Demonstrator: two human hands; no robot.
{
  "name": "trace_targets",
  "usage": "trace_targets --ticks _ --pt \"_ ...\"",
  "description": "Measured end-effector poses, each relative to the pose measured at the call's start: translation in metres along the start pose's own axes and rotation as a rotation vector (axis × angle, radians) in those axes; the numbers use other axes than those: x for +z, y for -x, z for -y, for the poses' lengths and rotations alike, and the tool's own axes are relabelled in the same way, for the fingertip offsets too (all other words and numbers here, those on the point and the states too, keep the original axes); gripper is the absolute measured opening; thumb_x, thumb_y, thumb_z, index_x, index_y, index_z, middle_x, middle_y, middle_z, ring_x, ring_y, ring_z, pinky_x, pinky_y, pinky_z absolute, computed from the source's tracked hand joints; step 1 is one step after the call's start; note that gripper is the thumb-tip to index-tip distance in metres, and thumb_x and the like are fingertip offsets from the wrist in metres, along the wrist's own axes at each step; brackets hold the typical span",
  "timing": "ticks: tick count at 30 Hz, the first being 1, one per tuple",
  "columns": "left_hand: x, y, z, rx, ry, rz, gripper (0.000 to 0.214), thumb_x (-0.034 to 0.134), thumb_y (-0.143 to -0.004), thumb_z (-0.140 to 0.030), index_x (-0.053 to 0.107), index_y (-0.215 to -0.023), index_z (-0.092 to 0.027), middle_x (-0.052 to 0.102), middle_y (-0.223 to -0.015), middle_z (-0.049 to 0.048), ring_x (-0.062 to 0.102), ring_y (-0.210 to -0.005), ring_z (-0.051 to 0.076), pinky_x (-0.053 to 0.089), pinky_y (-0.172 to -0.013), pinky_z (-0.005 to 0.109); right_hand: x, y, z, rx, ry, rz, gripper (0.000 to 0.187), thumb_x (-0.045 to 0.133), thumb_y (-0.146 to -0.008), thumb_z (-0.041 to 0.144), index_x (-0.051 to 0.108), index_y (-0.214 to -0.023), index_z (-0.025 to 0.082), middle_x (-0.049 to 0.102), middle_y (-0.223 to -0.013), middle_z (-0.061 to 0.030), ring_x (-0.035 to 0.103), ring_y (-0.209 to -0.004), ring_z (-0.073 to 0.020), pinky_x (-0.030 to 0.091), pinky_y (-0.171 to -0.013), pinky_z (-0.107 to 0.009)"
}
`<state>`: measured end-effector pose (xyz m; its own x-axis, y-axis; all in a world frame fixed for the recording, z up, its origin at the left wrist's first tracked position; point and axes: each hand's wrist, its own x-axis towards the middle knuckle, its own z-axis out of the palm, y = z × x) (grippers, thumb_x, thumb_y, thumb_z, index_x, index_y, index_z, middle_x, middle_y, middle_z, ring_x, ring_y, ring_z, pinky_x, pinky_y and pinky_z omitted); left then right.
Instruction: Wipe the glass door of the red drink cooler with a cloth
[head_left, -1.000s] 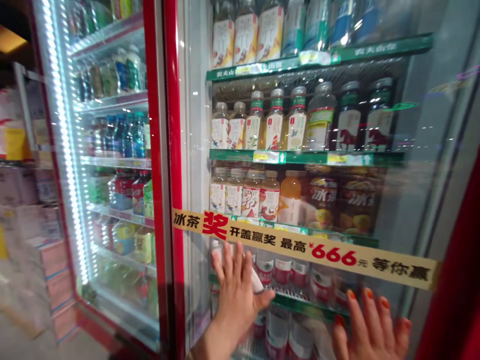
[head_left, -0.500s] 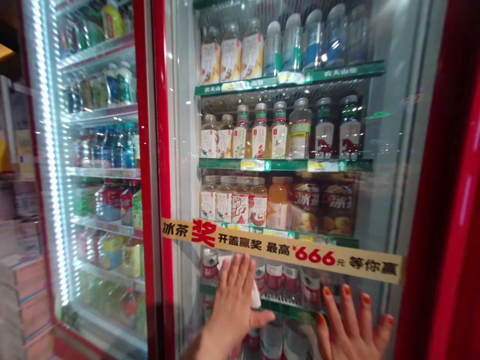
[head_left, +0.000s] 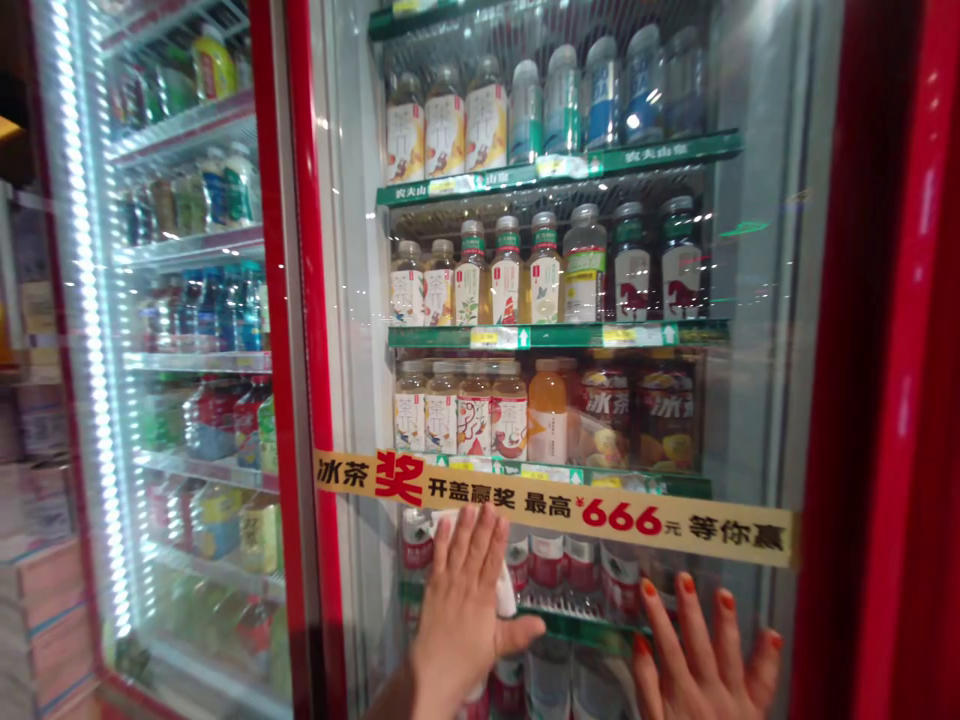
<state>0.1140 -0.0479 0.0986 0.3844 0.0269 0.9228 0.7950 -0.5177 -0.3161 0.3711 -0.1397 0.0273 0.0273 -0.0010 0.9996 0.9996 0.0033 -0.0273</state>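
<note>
My left hand (head_left: 461, 610) lies flat on the glass door (head_left: 360, 560) of a drinks fridge, fingers stretched and thumb out to the right. Beneath it is a white cloth or tissue (head_left: 506, 593), pressed against the glass; only its edges show. My right hand (head_left: 701, 660), with orange-painted nails, is spread open at the lower right, fingers up against the door and holding nothing. Just above both hands runs a beige sticker strip (head_left: 679, 520) with black and red lettering. Behind the glass, red-labelled bottles (head_left: 546, 560) stand on a shelf, partly hidden by my left hand.
Green-edged shelves (head_left: 559, 335) hold rows of bottles inside. A red door frame (head_left: 874, 400) borders the right side. At left, a second lit fridge (head_left: 199, 360) holds more drinks. Stacked boxes (head_left: 45, 610) stand at the far left.
The view has shifted slightly, so the upper shelves sit a little lower and further left. Both hands stay in nearly the same place on the glass, the white cloth still under the left.
</note>
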Motion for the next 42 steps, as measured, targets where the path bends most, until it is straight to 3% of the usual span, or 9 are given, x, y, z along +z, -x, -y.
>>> trace_targets --ticks 7,10,14,18,22,26,30,37,42 --pt "-0.016 -0.036 0.091 -0.473 0.068 -0.026 0.099 0.028 -0.105 -0.075 -0.008 -0.176 -0.016 -0.007 -0.186 0.0201 -0.006 -0.174 0.039 0.004 -0.138 0.072 0.002 0.001 -0.002 0.003 0.005 0.029 0.074 0.052 -0.102 0.036 0.032 -0.173 0.040 0.029 -0.180 0.0051 0.021 -0.172 -0.0321 0.007 -0.139 -0.070" --pt "-0.016 -0.070 0.055 -0.401 0.090 -0.039 0.106 0.020 -0.100 -0.085 -0.007 -0.176 -0.016 -0.005 -0.187 0.0179 -0.007 -0.174 0.035 -0.001 -0.140 0.065 0.001 0.000 -0.002 -0.009 -0.007 0.025 0.072 0.051 -0.104 0.036 0.031 -0.173 0.039 0.026 -0.181 0.0058 0.018 -0.173 -0.0285 0.004 -0.141 -0.065" --pt "-0.008 -0.037 -0.009 0.036 0.011 0.004 0.112 0.014 -0.095 -0.089 0.011 -0.176 -0.011 0.006 -0.188 0.0109 0.002 -0.175 0.028 -0.001 -0.144 0.048 -0.001 -0.005 0.000 -0.004 -0.030 0.014 0.069 0.050 -0.106 0.038 0.031 -0.173 0.040 0.025 -0.182 0.0071 0.017 -0.173 -0.0246 0.002 -0.142 -0.060" --pt "-0.012 -0.005 0.022 -0.049 -0.031 0.039 0.103 0.025 -0.102 -0.080 0.007 -0.176 -0.011 0.002 -0.188 0.0129 -0.001 -0.175 0.028 -0.002 -0.143 0.051 -0.003 -0.008 0.002 0.001 -0.031 0.014 0.068 0.050 -0.108 0.041 0.031 -0.173 0.040 0.025 -0.181 0.0083 0.016 -0.173 -0.0224 0.002 -0.142 -0.057" --pt "-0.018 -0.056 0.052 -0.441 0.051 0.016 0.099 0.026 -0.105 -0.076 -0.012 -0.176 -0.018 -0.009 -0.186 0.0184 -0.008 -0.174 0.039 0.004 -0.138 0.074 -0.004 -0.008 0.002 -0.007 -0.035 0.022 0.067 0.049 -0.109 0.046 0.030 -0.173 0.039 0.026 -0.181 0.0074 0.016 -0.173 -0.0223 0.002 -0.142 -0.058" --pt "-0.011 -0.078 -0.004 -0.166 0.056 0.034 0.112 0.019 -0.095 -0.090 0.000 -0.177 -0.016 0.006 -0.187 0.0150 -0.003 -0.175 0.033 0.001 -0.143 0.060 -0.004 -0.007 0.001 -0.006 -0.045 0.014 0.066 0.049 -0.110 0.050 0.031 -0.173 0.039 0.027 -0.180 0.0065 0.016 -0.173 -0.0222 0.002 -0.142 -0.059" --pt "-0.007 -0.025 -0.026 0.175 -0.067 0.034 0.109 0.023 -0.096 -0.089 0.016 -0.176 -0.016 0.009 -0.188 0.0077 0.002 -0.175 0.026 -0.003 -0.144 0.047 -0.002 -0.006 0.001 0.000 -0.044 0.014 0.066 0.050 -0.110 0.050 0.032 -0.172 0.040 0.027 -0.180 0.0071 0.017 -0.173 -0.0221 0.001 -0.142 -0.059" --pt "-0.016 -0.070 0.032 -0.384 0.068 0.032 0.096 0.029 -0.106 -0.073 -0.011 -0.176 -0.021 -0.013 -0.186 0.0140 -0.013 -0.173 0.036 0.000 -0.138 0.072 -0.004 -0.007 -0.001 -0.013 -0.023 0.037 0.069 0.051 -0.110 0.049 0.029 -0.173 0.038 0.024 -0.182 0.0061 0.014 -0.173 -0.0245 0.001 -0.142 -0.060" --pt "-0.004 -0.082 -0.043 0.026 0.010 0.018 0.103 0.027 -0.100 -0.083 0.006 -0.177 -0.018 0.001 -0.188 0.0094 -0.003 -0.175 0.028 -0.004 -0.143 0.054 -0.006 -0.007 -0.002 -0.020 -0.038 0.048 0.069 0.053 -0.109 0.048 0.031 -0.173 0.037 0.025 -0.182 0.0049 0.015 -0.173 -0.0254 0.001 -0.142 -0.061"
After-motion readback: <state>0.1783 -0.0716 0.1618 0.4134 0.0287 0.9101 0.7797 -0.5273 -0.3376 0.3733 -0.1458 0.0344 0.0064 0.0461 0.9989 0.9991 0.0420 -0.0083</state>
